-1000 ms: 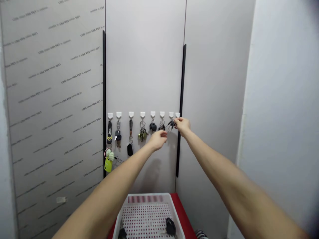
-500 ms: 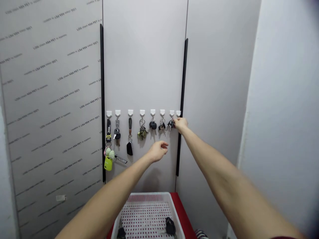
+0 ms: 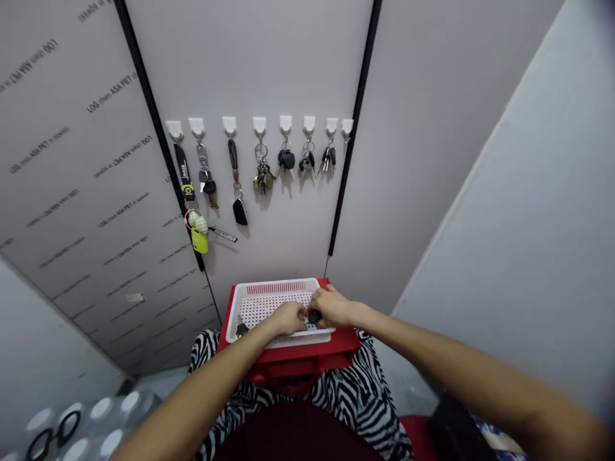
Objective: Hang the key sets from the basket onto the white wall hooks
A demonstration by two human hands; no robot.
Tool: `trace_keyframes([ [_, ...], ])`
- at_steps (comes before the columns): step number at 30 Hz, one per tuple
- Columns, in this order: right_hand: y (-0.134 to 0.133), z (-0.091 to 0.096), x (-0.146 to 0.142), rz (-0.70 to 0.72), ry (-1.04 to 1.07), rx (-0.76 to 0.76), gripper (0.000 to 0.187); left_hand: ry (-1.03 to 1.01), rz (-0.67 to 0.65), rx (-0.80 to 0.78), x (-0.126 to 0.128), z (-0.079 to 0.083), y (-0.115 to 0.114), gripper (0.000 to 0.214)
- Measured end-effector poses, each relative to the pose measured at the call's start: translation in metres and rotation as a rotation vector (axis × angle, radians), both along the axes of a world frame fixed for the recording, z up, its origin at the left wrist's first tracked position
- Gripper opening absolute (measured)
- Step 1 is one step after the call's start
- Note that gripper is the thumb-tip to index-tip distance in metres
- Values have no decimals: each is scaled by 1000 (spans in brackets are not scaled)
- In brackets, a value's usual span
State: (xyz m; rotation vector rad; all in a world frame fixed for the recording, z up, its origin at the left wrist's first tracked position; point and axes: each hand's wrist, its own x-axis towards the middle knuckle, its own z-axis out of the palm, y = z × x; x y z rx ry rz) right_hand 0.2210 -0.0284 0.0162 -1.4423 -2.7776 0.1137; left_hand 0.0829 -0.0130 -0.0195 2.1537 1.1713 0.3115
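Observation:
Both my hands are down in a white perforated tray [image 3: 269, 291] that rests on a red stool. My right hand [image 3: 333, 307] and my left hand [image 3: 288, 318] meet around a small black key fob [image 3: 314, 316], fingers curled on it. Another black key [image 3: 241, 329] lies at the tray's left corner. On the wall above, a row of white hooks [image 3: 260, 124] carries several key bunches, among them a black strap with a green tag [image 3: 198, 238] and a small bunch [image 3: 329, 156] on the second hook from the right. The rightmost hook [image 3: 346, 127] is bare.
The red stool [image 3: 293, 353] stands on a zebra-striped cloth [image 3: 355, 397]. Black vertical handles [image 3: 353, 128] run down the grey cabinet doors. A white wall closes in on the right. A patterned surface with black loops lies at the lower left [image 3: 52, 432].
Both hands have dropped from the hooks down into the tray. The right hand let go of the bunch on the second hook from the right. The view tilted downward.

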Motion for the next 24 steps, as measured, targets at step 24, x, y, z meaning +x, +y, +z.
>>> trace_keyframes([
  [24, 23, 78, -5, -84, 1019, -340, 26, -654, 42, -165, -2, 89, 22, 18],
])
